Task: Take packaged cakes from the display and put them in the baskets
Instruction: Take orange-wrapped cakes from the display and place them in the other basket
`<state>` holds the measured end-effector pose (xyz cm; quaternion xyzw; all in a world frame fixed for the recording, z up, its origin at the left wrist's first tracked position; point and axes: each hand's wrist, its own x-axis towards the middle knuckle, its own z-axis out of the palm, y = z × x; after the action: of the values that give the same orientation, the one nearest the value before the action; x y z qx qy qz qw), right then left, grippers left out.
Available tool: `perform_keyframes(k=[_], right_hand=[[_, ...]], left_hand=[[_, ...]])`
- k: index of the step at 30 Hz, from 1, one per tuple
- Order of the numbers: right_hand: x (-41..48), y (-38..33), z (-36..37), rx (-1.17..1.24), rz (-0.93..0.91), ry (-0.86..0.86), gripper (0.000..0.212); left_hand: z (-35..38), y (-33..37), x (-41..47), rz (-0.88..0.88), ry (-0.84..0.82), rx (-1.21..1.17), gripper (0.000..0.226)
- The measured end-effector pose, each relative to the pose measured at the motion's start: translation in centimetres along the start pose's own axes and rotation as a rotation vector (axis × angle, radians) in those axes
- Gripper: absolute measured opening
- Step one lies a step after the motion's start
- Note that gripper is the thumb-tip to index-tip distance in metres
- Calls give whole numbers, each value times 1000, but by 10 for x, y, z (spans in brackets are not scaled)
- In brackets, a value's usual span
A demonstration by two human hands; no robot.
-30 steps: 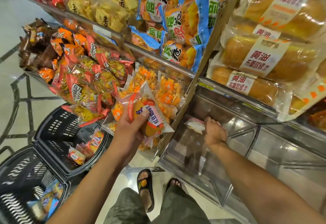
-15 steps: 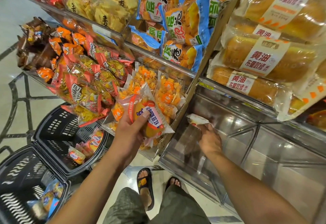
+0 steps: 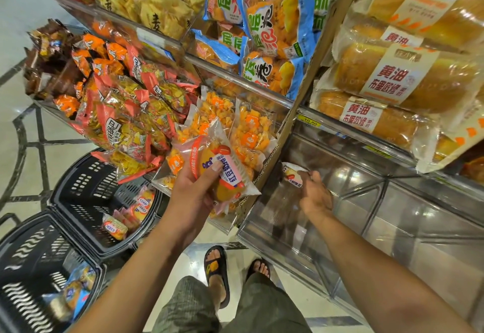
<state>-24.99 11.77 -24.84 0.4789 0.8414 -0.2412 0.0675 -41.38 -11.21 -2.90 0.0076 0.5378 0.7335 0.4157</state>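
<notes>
Baskets sit on the floor to the person's left, below the shelf, and that bearing governs what comes next. Nearer the shelf is the far basket (image 3: 86,196), with a few packets lying in its corner closest to the feet; the near basket (image 3: 34,280) is hard against it, toward the camera, with blue-wrapped packets inside. The left hand (image 3: 193,196) is raised in front of the shelf's lower tier, fingers (image 3: 216,166) clamped round a cake (image 3: 222,173), thumb across the label, the packet's long axis slanting down toward the right. It hangs above and to the right of the far basket, so this hand is plainly the nearer one for a drop. The right hand (image 3: 315,196) is inside the clear bin (image 3: 366,201), right of the cardboard divider (image 3: 301,91), its fingers closed on a second cake (image 3: 292,175) that sticks out to the left of the knuckles; how firm that hold is I cannot tell, since the hand's back hides the grip. This packet lies well apart from both baskets, and the divider and the left arm stand between, so I judge the right hand must lift clear of the bin and cross leftward.
</notes>
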Motion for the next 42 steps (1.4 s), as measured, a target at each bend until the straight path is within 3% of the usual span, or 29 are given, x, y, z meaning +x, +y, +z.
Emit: perform_keyframes(k=[6,16,20,22,24,29,31,34,38,40,42], right_hand=[[1,-14,-11,-249,9,30,52],[4,-20,-18,-205,44,51,38],[-3,-19,-21,-142,62,-9,55],[-11,-13,-25,-61,33,-22,67],[-23,-13,-35,59,50,-27,66],[-61,-48,-91,439,-53,141,23],[-83,-72,-128,612,-155,123,10],[-116,-106,-181,934,-321,-40,9],[-127,-113,-203,825,-376,-207,54],[-126,-107,-204,815,-357,-226,60],[-126,-100,-203,828,-365,-244,53]], left_hand=[[-7,-4,1,1,-3,47,56],[-16,-3,-3,-40,22,1,56],[-13,0,-3,-32,27,-20,57],[-8,2,-4,-27,21,-30,57],[-2,5,-6,-43,16,-37,58],[19,10,-12,-82,-39,-27,55],[31,11,-14,-95,-75,-19,56],[54,9,-17,-95,-128,18,57],[73,7,-16,-64,-199,54,49],[78,5,-14,-80,-241,75,50],[79,2,-12,-52,-300,243,44]])
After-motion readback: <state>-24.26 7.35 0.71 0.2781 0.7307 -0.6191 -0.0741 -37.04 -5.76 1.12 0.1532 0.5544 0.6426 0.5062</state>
